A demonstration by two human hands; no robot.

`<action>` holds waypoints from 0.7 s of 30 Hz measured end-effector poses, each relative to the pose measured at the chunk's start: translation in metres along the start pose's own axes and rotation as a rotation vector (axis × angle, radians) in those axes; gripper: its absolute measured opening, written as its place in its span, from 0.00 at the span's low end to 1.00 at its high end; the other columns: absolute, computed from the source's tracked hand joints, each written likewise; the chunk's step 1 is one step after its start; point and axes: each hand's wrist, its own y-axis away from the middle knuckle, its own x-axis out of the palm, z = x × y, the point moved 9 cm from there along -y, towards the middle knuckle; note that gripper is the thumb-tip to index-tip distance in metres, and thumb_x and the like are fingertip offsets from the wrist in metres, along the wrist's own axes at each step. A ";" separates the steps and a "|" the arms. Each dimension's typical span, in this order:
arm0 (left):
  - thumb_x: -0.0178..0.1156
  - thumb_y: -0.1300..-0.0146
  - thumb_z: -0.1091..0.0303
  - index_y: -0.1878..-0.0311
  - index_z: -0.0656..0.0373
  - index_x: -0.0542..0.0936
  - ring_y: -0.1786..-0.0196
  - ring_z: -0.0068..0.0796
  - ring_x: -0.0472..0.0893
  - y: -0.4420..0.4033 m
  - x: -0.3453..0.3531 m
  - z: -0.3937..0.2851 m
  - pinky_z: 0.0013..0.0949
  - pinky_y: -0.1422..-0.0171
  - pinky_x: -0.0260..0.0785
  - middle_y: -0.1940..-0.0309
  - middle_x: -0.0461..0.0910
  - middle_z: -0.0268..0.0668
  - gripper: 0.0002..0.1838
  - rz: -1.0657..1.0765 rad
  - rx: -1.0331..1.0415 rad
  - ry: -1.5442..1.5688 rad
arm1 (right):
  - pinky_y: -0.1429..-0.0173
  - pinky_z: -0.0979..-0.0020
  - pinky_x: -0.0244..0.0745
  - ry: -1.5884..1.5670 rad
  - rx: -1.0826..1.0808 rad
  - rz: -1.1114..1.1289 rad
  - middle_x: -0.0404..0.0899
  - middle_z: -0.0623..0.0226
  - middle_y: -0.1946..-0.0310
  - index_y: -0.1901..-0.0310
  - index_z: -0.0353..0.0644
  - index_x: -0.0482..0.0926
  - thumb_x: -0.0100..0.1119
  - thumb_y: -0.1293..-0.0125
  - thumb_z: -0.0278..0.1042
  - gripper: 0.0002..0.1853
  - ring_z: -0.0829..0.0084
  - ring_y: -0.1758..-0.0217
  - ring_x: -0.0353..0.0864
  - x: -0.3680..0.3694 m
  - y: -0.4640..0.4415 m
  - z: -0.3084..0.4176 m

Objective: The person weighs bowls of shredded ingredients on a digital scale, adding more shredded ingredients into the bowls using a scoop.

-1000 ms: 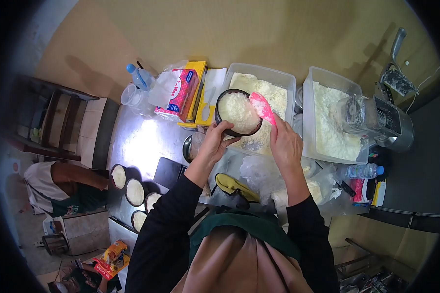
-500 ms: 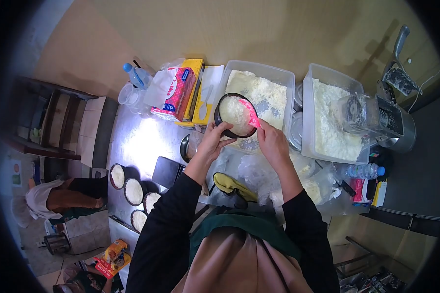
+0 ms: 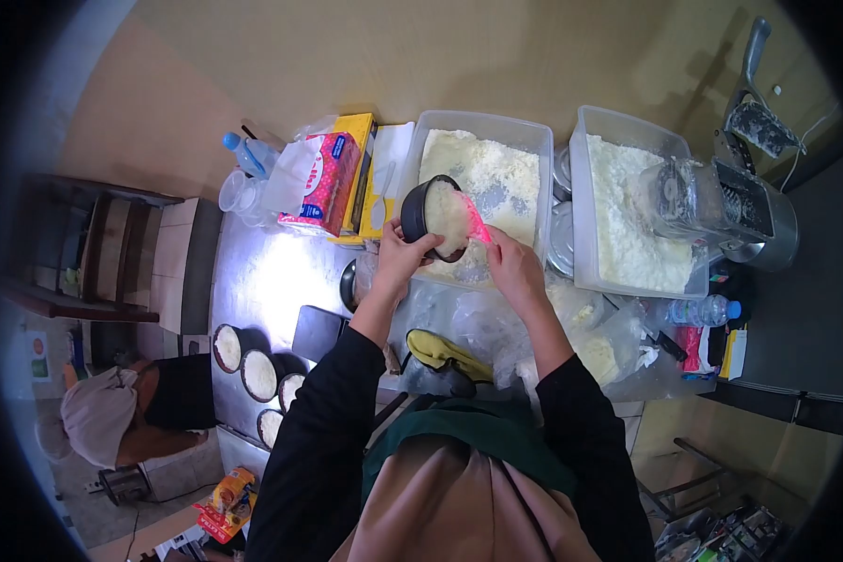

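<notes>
My left hand grips a dark round pan by its side, tilted to the right above the left plastic tub. Pale, crumbly grated cheese fills the pan. In my right hand is a pink spatula, its blade against the cheese at the pan's right rim. Below the pan, the left plastic tub holds more of the pale cheese, with part of its bottom showing.
Another tub of cheese stands at right, beside a metal grater. Several filled dark pans sit at left near a black scale. A yellow-green mitt lies near me. Another person is at far left.
The pan has tipped further to the right, showing more of its dark outer side. The spatula has shifted along the right rim. The person at far left has moved.
</notes>
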 end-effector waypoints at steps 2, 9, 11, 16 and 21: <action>0.74 0.60 0.68 0.40 0.68 0.58 0.59 0.28 0.79 -0.008 -0.006 -0.007 0.28 0.63 0.76 0.56 0.74 0.42 0.45 -0.056 0.151 -0.173 | 0.54 0.57 0.74 -0.008 0.012 0.015 0.81 0.52 0.60 0.46 0.46 0.76 0.51 0.36 0.35 0.17 0.51 0.59 0.80 0.004 0.002 -0.005; 0.75 0.60 0.69 0.40 0.70 0.59 0.66 0.27 0.79 -0.012 -0.017 -0.014 0.28 0.68 0.75 0.58 0.75 0.43 0.45 -0.034 0.148 -0.134 | 0.59 0.59 0.73 0.166 -0.102 -0.026 0.81 0.60 0.65 0.47 0.49 0.77 0.52 0.37 0.34 0.16 0.58 0.63 0.81 -0.001 0.011 0.000; 0.75 0.60 0.67 0.40 0.69 0.60 0.63 0.29 0.79 -0.006 -0.017 -0.014 0.30 0.64 0.75 0.56 0.74 0.44 0.45 -0.014 0.124 -0.146 | 0.56 0.59 0.73 0.176 -0.085 0.001 0.81 0.60 0.63 0.47 0.49 0.76 0.52 0.37 0.33 0.17 0.57 0.61 0.80 0.001 0.011 -0.003; 0.76 0.63 0.59 0.41 0.69 0.63 0.53 0.38 0.75 -0.014 -0.032 -0.014 0.35 0.49 0.71 0.52 0.69 0.48 0.47 -0.084 0.311 -0.500 | 0.59 0.62 0.68 0.314 -0.068 0.005 0.80 0.64 0.66 0.44 0.51 0.75 0.52 0.37 0.32 0.18 0.61 0.65 0.80 -0.004 0.011 -0.002; 0.77 0.65 0.54 0.41 0.69 0.64 0.49 0.41 0.72 0.006 -0.023 -0.043 0.36 0.43 0.66 0.51 0.67 0.50 0.49 -0.125 0.399 -0.683 | 0.60 0.63 0.65 0.307 -0.195 -0.133 0.78 0.66 0.71 0.43 0.52 0.74 0.50 0.37 0.29 0.20 0.65 0.68 0.79 -0.021 0.009 0.032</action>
